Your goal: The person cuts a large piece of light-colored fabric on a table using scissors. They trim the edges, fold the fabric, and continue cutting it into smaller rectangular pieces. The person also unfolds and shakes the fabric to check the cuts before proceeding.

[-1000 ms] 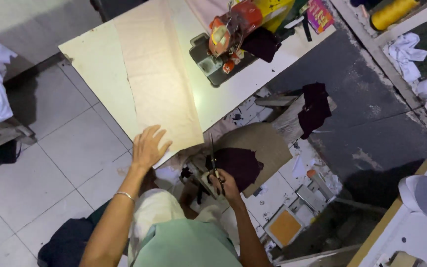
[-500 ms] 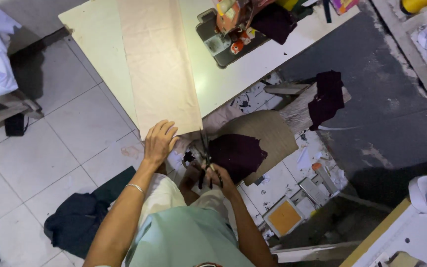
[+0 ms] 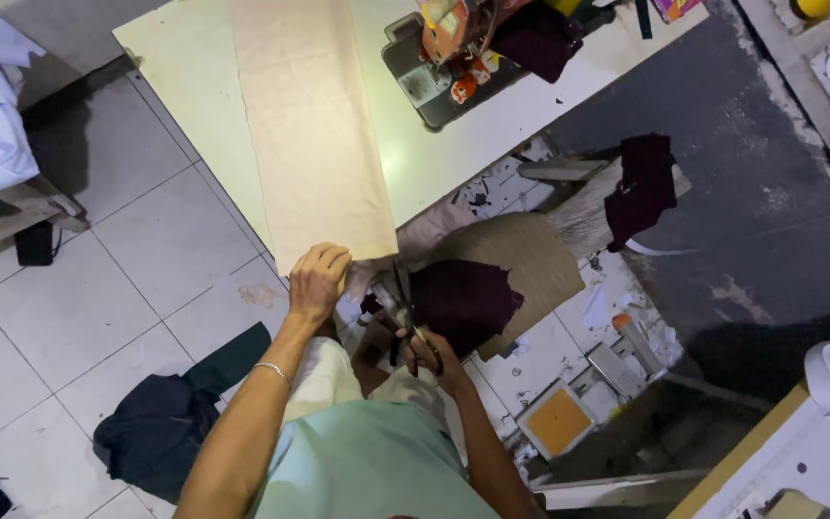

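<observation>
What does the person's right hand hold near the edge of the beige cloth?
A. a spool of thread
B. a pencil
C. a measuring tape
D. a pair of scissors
D: the right hand has its fingers through the dark handles of a pair of scissors, whose blades point up toward the near edge of the beige cloth.

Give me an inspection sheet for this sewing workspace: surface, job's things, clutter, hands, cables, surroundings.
Surface: pale table, seen from above, its near edge by the person.
Job's things: long beige cloth strip lies along the table; scissors at its near end.
Clutter: dark maroon fabric on a brown chair seat; scraps and small boxes on the floor.
Hands: left hand grips the strip's near edge; right hand holds the scissors.
Cables: nothing seen.
Surroundings: sewing machine on the table; dark garment on the white tiled floor; white cloth at left.
</observation>
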